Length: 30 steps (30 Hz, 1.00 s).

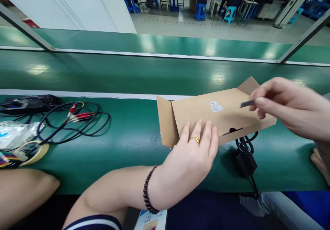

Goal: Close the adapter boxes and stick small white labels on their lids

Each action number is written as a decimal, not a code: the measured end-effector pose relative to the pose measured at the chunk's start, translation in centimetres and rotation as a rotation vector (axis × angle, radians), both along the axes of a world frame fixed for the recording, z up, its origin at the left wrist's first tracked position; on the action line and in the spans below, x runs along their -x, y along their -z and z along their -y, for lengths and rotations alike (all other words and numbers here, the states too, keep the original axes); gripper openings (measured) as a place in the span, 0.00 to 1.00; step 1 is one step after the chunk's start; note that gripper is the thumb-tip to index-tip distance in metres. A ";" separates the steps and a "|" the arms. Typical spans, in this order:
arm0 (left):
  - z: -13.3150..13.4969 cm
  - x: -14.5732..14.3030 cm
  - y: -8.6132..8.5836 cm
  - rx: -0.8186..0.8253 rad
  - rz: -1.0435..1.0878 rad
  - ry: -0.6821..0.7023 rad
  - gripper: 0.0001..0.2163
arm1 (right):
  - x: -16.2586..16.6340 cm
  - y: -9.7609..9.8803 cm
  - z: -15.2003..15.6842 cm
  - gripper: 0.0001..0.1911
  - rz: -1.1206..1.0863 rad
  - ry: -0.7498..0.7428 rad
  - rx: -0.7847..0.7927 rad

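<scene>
A flat brown cardboard box [196,108] lies on the green bench with its end flaps sticking out. Two small white labels [216,108] are on its top face. My left hand [193,147] rests on the near part of the box, fingers stretched out and pressing flat. Over the box's right side, my right hand [281,102] pinches a small dark flat strip [246,103] between thumb and fingers; its exact kind I cannot make out. Just in front of the box sits a black power adapter [245,163] with a coiled black cable [243,144].
Black cables [85,133] with red plugs [73,109], a clear plastic bag [18,133] and a tape roll [38,154] lie at left. Another person's arm [25,192] rests at the left edge. Metal posts [28,30] rise from the bench; people sit at tables beyond.
</scene>
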State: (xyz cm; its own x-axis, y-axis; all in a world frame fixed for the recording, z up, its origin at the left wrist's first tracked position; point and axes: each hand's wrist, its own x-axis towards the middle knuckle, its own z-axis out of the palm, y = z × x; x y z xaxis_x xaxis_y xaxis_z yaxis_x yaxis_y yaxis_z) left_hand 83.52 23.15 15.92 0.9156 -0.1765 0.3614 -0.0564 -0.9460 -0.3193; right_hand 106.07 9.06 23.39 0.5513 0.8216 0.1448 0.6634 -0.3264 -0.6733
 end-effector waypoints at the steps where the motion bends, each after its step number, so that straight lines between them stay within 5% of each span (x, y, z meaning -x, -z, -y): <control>1: 0.3 -0.1 0.3 0.011 0.011 -0.021 0.21 | 0.4 -0.1 -1.3 0.20 -0.011 -0.073 0.086; 6: 1.0 -0.9 0.8 0.082 0.039 -0.028 0.16 | 0.0 1.0 -5.6 0.17 -0.178 -0.068 0.247; 12: 1.3 -2.1 0.3 0.148 0.046 -0.061 0.07 | -0.9 2.9 -5.7 0.18 -0.370 0.017 0.215; 21: 1.6 -2.1 0.3 0.114 0.031 -0.087 0.19 | 0.8 3.5 -5.9 0.13 -0.216 0.049 0.226; 30: 1.7 -2.2 0.5 0.092 0.037 -0.091 0.19 | 0.8 4.3 -5.4 0.14 -0.072 0.034 0.214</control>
State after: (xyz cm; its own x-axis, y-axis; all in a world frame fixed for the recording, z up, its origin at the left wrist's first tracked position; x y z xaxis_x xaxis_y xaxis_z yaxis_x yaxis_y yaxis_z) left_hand 85.77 21.47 15.43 0.9119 -0.0581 0.4063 0.0413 -0.9719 -0.2315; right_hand 105.25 14.46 19.14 0.5815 0.8104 -0.0716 0.6025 -0.4881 -0.6314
